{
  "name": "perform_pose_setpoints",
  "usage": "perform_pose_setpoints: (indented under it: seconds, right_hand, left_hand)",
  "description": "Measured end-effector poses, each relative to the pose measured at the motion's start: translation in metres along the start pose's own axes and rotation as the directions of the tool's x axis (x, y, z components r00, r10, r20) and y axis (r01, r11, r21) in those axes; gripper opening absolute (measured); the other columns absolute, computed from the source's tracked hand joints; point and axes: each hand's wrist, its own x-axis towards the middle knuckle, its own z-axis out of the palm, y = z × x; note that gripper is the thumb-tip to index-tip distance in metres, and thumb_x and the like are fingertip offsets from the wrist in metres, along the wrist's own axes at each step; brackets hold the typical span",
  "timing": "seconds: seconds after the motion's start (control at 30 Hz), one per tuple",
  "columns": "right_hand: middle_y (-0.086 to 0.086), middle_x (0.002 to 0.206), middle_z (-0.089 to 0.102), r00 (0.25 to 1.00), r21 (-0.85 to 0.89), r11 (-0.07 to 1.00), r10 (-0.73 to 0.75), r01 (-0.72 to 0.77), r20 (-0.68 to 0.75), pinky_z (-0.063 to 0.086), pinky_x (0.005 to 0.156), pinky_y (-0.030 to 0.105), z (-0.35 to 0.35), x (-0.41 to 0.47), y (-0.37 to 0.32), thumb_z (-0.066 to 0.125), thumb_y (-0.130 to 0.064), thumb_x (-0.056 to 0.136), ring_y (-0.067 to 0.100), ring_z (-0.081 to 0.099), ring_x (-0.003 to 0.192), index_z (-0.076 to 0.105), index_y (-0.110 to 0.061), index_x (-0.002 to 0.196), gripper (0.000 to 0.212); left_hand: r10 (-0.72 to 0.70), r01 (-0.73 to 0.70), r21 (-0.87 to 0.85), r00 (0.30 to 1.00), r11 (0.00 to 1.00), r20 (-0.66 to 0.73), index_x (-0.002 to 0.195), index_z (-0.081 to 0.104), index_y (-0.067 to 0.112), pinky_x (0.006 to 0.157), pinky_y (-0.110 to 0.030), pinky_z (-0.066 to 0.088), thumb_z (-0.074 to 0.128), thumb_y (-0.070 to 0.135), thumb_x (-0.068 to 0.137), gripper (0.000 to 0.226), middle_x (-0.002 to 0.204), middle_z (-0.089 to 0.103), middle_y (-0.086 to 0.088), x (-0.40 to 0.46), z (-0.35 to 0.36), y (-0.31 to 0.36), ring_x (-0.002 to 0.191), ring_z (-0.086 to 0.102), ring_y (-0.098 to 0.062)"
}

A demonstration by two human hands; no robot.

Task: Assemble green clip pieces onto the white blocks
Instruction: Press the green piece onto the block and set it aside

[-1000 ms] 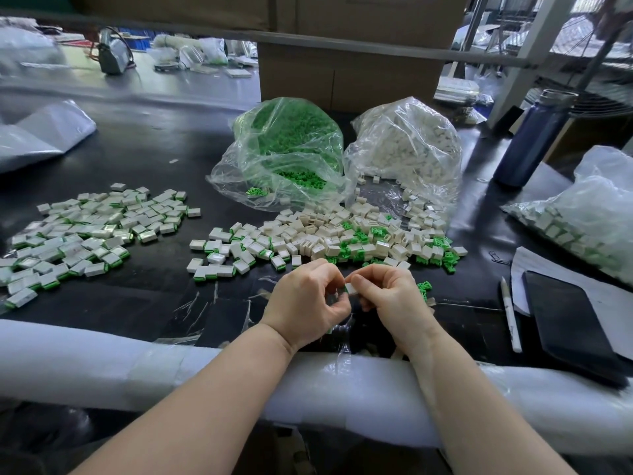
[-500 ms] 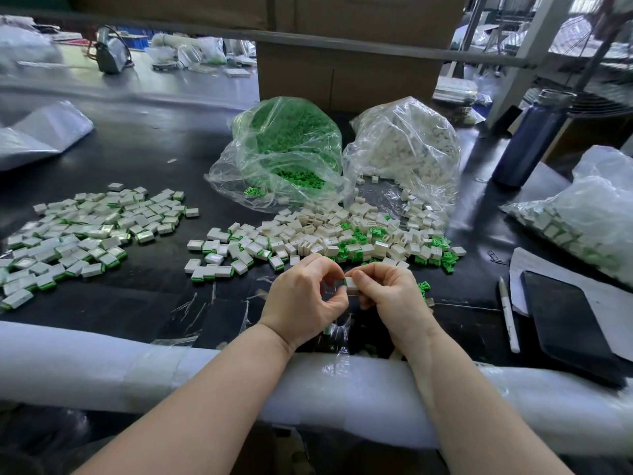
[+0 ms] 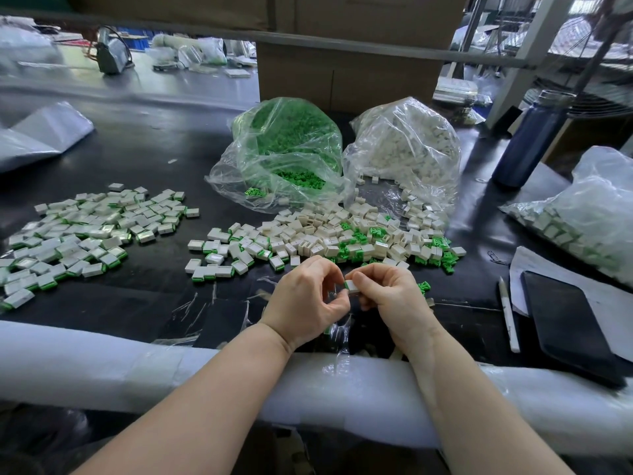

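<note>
- Far left of the hands, a spread of finished white blocks with green edges (image 3: 82, 234) lies flat on the black counter (image 3: 144, 159).
- Just beyond the hands and slightly left, a smaller scatter of assembled pieces (image 3: 222, 255) runs into a mixed heap of white blocks (image 3: 329, 234) and loose green clips (image 3: 442, 255).
- Behind that heap stand two clear bags: the bag of green clips (image 3: 287, 145) left of the bag of white blocks (image 3: 407, 145), both open toward the heap.
- The left hand (image 3: 308, 299) has its fingers curled, thumb and fingertips close against the block; whether it pinches anything itself I cannot tell.
- Between the two hands sits one white block with a green edge (image 3: 352, 286), above the counter's near edge.
- The right hand (image 3: 394, 296) pinches that block between thumb and fingers.
- Right of the hands lie a white pen (image 3: 508, 313), a dark phone (image 3: 568, 323) on paper, and another filled bag (image 3: 589, 214); a blue bottle (image 3: 527, 138) stands farther back.
</note>
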Motion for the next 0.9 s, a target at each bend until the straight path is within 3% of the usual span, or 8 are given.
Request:
perform_pose_setpoints:
  seconds: [0.17, 0.53, 0.9]
  right_hand:
    - [0.001, 0.057, 0.06, 1.0, -0.016, 1.0, -0.002, 0.002, 0.005, 0.044, 0.049, 0.017, -0.0001, 0.0002, 0.0014, 0.057, -0.001, 0.089, 0.007, 0.049, 0.049, 0.067, -0.007, 0.075, 0.019]
    - [-0.001, 0.055, 0.062, 1.0, -0.014, 1.0, 0.0, 0.0, 0.016, 0.043, 0.048, 0.016, 0.0016, -0.001, 0.0002, 0.057, 0.0, 0.089, 0.007, 0.05, 0.048, 0.067, -0.008, 0.074, 0.02]
    - [0.004, 0.062, 0.063, 1.0, -0.047, 0.999, -0.005, 0.006, 0.024, 0.042, 0.049, 0.018, 0.0015, -0.0012, -0.0004, 0.057, -0.001, 0.089, 0.014, 0.05, 0.055, 0.068, -0.01, 0.073, 0.021]
  left_hand:
    - [0.031, -0.031, 0.038, 1.0, 0.999, -0.001, 0.077, 0.061, 0.009, 0.06, -0.032, 0.049, 0.068, 0.009, 0.072, 0.009, 0.07, 0.05, 0.008, -0.0002, -0.0003, 0.0011, 0.062, 0.05, -0.014]
    - [0.089, -0.085, 0.113, 0.995, 0.99, -0.033, 0.069, 0.059, 0.008, 0.051, -0.022, 0.041, 0.063, 0.015, 0.063, 0.01, 0.064, 0.048, 0.007, -0.0008, -0.0023, 0.003, 0.055, 0.044, -0.011]
    - [0.108, -0.101, 0.129, 0.993, 0.987, -0.046, 0.067, 0.058, 0.008, 0.05, -0.022, 0.043, 0.061, 0.016, 0.06, 0.01, 0.063, 0.049, 0.007, -0.0012, -0.0026, 0.0025, 0.054, 0.042, -0.009]
